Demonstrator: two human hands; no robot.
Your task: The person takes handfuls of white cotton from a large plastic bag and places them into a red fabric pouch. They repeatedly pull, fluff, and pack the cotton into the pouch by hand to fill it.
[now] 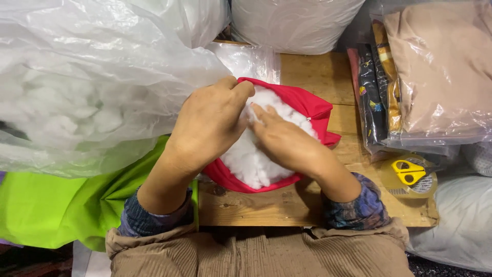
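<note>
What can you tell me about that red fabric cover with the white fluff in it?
The red fabric cover lies on the wooden table, its opening spread wide towards the camera. White fluffy stuffing fills it, bulging past the edge. A small metal zip pull shows at its right side. The cloth looks smooth and soft, with one corner poking out to the right. The left hand grips the top edge, while the right hand presses on the stuffing.

Wooden tabletop (307,77) amid plastic bags (92,77)
</note>
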